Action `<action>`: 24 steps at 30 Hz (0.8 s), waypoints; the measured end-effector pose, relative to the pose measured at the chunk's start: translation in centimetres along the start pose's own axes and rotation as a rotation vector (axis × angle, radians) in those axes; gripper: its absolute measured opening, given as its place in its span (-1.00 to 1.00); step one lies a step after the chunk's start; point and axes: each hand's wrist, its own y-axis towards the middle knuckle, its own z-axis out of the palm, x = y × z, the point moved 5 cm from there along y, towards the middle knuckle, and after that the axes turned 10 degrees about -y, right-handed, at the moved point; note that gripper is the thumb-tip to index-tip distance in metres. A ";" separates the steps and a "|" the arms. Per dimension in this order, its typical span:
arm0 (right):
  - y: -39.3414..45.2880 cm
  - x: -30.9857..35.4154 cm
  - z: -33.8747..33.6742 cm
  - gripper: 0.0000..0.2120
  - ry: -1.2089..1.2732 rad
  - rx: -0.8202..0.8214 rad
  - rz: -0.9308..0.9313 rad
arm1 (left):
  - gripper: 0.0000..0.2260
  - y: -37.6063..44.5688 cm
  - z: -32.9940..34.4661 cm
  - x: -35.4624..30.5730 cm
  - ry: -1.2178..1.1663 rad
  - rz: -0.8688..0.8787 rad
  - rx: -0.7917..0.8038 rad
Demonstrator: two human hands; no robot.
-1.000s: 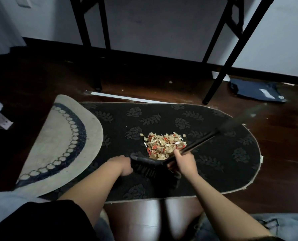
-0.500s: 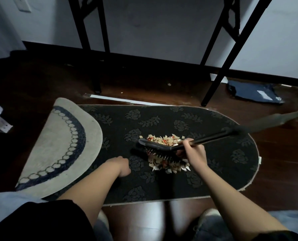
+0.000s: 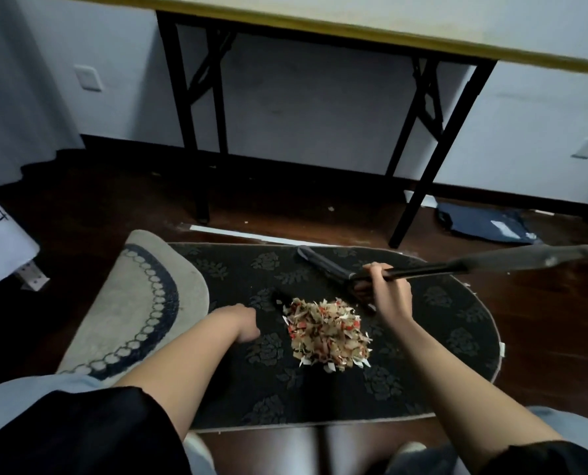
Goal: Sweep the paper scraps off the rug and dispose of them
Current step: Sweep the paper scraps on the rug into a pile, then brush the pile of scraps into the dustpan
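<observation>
Paper scraps [image 3: 328, 332] lie heaped on the dark rug [image 3: 422, 354], between both hands. The right hand [image 3: 386, 293] grips a brush [image 3: 327, 265] just beyond the pile; the left hand [image 3: 239, 320] rests beside it, fingers curled under, grip unclear.

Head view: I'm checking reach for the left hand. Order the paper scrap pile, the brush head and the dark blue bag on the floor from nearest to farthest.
From the left hand:
1. Paper scrap pile, just to its right on the rug.
2. Brush head, beyond the pile, held up by the right hand.
3. Dark blue bag, far right on the floor near the wall.
</observation>
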 end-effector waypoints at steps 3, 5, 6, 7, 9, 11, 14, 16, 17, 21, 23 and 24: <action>0.1 1.3 -0.3 -0.77 0.045 0.023 -0.020 | -0.49 -1.6 -1.3 0.1 -0.022 -0.008 -0.043; 0.1 2.6 -0.3 -0.78 0.071 0.037 -0.040 | -0.49 -2.7 -2.2 0.7 -0.032 -0.016 -0.077; 0.2 3.1 -0.1 -0.79 0.073 0.046 -0.057 | -0.49 -3.2 -2.6 1.0 -0.036 -0.021 -0.085; 0.2 3.8 0.1 -0.80 0.080 0.057 -0.083 | -0.49 -3.8 -3.0 1.5 -0.044 -0.025 -0.094; 0.1 5.7 0.6 -0.80 0.101 0.081 -0.138 | -0.49 -5.0 -4.0 2.6 -0.069 -0.042 -0.112; -0.3 7.9 1.5 -0.78 0.127 0.114 -0.194 | -0.50 -6.5 -4.8 4.1 -0.098 -0.064 -0.132; -0.7 10.6 3.0 -0.77 0.150 0.143 -0.228 | -0.50 -7.9 -6.1 6.0 -0.136 -0.079 -0.179; -1.5 12.3 4.4 -0.78 0.162 0.167 -0.240 | -0.52 -9.4 -7.0 7.7 -0.150 -0.103 -0.213; -2.0 13.4 5.3 -0.79 0.162 0.186 -0.256 | -0.54 -10.4 -7.5 8.7 -0.157 -0.118 -0.236; -4.6 17.1 8.9 -0.78 0.138 0.258 -0.316 | -0.55 -13.8 -8.4 13.4 -0.243 -0.186 -0.333; -6.2 18.8 10.6 -0.79 0.124 0.304 -0.341 | -0.54 -15.4 -8.3 16.0 -0.268 -0.235 -0.358; -7.1 19.6 11.7 -0.80 0.109 0.327 -0.353 | -0.52 -16.3 -8.2 17.5 -0.286 -0.252 -0.361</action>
